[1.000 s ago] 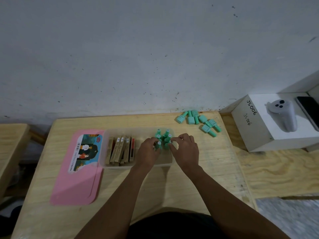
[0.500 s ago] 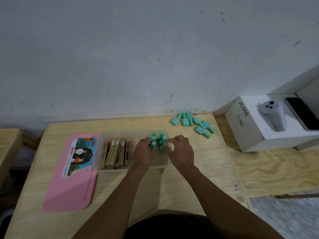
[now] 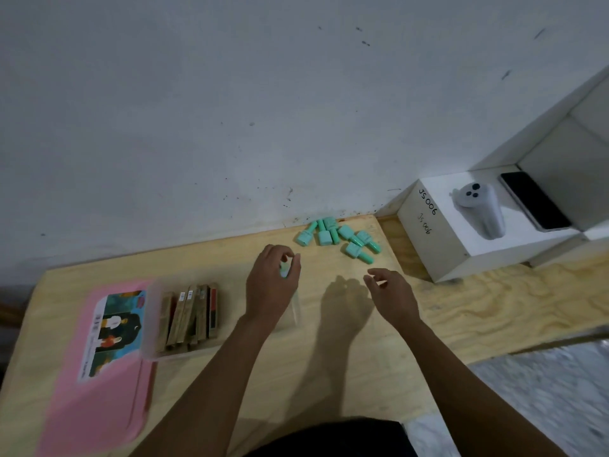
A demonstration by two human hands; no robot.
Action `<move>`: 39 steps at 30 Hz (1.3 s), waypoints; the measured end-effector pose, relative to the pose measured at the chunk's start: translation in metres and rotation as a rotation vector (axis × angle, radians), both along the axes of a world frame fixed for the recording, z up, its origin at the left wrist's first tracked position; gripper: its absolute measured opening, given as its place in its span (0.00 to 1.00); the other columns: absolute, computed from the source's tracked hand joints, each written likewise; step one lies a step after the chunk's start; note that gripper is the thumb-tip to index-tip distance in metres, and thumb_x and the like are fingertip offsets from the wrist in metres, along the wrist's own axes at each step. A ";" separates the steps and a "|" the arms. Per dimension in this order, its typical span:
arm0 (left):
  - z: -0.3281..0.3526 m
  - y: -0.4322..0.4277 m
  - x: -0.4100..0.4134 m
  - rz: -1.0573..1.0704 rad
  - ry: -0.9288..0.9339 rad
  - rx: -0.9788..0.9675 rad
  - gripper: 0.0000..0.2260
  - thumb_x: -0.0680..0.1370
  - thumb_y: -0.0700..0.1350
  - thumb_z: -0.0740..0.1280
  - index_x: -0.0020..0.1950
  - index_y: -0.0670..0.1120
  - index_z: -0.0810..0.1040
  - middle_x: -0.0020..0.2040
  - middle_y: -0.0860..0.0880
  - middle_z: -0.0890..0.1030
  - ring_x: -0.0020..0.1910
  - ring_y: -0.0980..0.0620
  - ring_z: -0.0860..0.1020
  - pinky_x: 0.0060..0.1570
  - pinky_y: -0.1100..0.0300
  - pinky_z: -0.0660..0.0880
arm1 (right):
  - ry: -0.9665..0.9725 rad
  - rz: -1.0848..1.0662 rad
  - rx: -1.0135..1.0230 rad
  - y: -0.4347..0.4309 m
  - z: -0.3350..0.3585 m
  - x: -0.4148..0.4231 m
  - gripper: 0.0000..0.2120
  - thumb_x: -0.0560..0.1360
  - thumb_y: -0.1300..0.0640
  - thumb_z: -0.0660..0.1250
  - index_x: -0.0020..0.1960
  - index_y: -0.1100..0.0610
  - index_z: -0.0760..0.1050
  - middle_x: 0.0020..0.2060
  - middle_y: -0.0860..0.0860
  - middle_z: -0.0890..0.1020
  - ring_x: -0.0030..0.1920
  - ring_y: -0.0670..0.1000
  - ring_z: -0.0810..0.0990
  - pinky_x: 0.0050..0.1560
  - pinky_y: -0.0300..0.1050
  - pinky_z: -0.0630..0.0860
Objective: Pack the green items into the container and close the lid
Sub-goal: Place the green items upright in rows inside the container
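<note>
Left hand [image 3: 273,285] hovers over the right end of the clear container [image 3: 152,328], fingers [image 3: 294,263] curled on what looks like one pale green item [image 3: 284,269], probably to keep it standing beside the brown packs [image 3: 191,316] filling the left end. Right hand [image 3: 392,295] is empty, fingers loosely spread, headed toward 1 o'clock where the loose green bottles [image 3: 339,237] lie in a heap at the counter [image 3: 346,374] back edge, likely the next pick. Pink lid [image 3: 66,407] lies flat at 9 o'clock of the container, touching it, out of the way until packing is done.
</note>
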State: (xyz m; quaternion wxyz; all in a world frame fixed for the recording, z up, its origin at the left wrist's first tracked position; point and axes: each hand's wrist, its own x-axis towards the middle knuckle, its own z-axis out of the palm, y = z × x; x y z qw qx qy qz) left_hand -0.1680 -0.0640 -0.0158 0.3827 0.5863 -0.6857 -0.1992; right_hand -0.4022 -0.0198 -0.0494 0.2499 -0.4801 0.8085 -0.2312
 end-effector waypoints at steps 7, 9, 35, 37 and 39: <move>-0.012 -0.077 -0.050 -0.137 -0.197 0.553 0.22 0.77 0.54 0.63 0.68 0.45 0.69 0.64 0.41 0.72 0.64 0.40 0.71 0.61 0.46 0.71 | -0.008 0.021 0.160 -0.033 -0.013 -0.028 0.18 0.77 0.45 0.65 0.65 0.49 0.76 0.59 0.51 0.79 0.51 0.48 0.78 0.51 0.45 0.75; -0.018 -0.099 -0.057 -0.148 -0.352 0.715 0.27 0.78 0.57 0.60 0.72 0.43 0.62 0.69 0.39 0.66 0.69 0.37 0.65 0.66 0.44 0.66 | 0.017 0.037 0.180 -0.045 -0.018 -0.029 0.20 0.78 0.45 0.64 0.68 0.49 0.74 0.62 0.52 0.77 0.57 0.51 0.77 0.54 0.48 0.76; 0.004 -0.116 -0.024 -0.200 0.199 0.673 0.11 0.74 0.43 0.71 0.53 0.45 0.73 0.49 0.46 0.78 0.49 0.43 0.80 0.50 0.48 0.80 | -0.515 -0.196 -0.097 -0.040 0.037 0.016 0.15 0.78 0.51 0.67 0.62 0.54 0.78 0.44 0.45 0.81 0.46 0.48 0.80 0.50 0.53 0.81; 0.020 -0.100 -0.008 -0.206 0.328 0.692 0.12 0.75 0.43 0.71 0.56 0.44 0.74 0.51 0.43 0.80 0.46 0.46 0.81 0.49 0.48 0.81 | -0.521 -0.140 -0.127 -0.035 0.048 0.028 0.13 0.77 0.52 0.67 0.61 0.53 0.80 0.46 0.46 0.81 0.47 0.46 0.79 0.51 0.51 0.80; 0.035 -0.082 0.007 -0.206 0.430 0.685 0.15 0.75 0.42 0.71 0.60 0.45 0.74 0.51 0.42 0.81 0.44 0.48 0.82 0.47 0.51 0.82 | -0.516 -0.087 -0.153 -0.030 0.057 0.041 0.12 0.77 0.53 0.68 0.59 0.52 0.80 0.47 0.47 0.81 0.48 0.44 0.79 0.50 0.46 0.80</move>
